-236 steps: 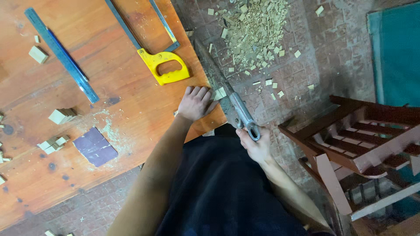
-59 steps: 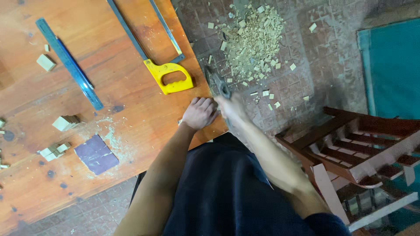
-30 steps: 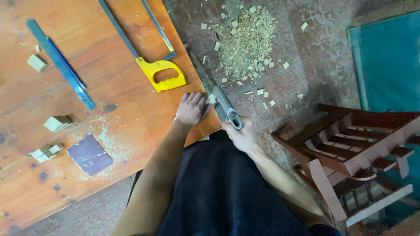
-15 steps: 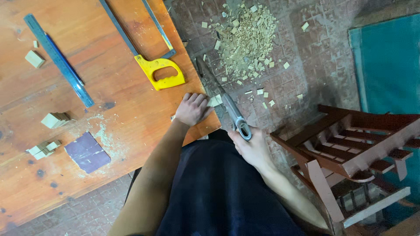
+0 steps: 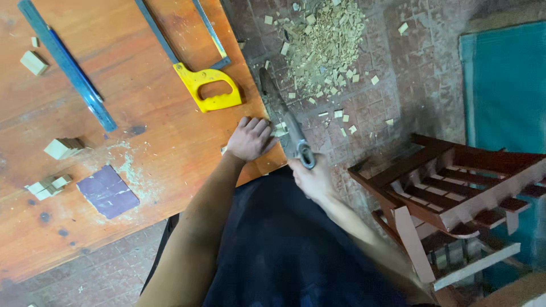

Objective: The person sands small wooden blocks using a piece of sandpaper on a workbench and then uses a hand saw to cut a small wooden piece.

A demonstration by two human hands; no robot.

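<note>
The wooden table (image 5: 142,187) carries the work at its 3 o'clock edge. There the left hand (image 5: 248,139) presses flat on a small wood strip (image 5: 280,128) that juts over the edge, and the right hand (image 5: 310,177) is clenched around the handle of a grey handsaw (image 5: 287,122) cutting across the strip. Good sawing here means long, even strokes, with the pinning fingers well back from the blade. No container shows; offcuts (image 5: 327,40) lie heaped on the brick floor at 12 o'clock.

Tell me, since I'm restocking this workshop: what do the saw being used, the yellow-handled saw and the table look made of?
Saw in use: grey metal blade, apparently bare. Yellow-handled saw: seemingly glossy plastic grip, dark metal frame. Table: reddish varnished wood, with visible grain.
</note>
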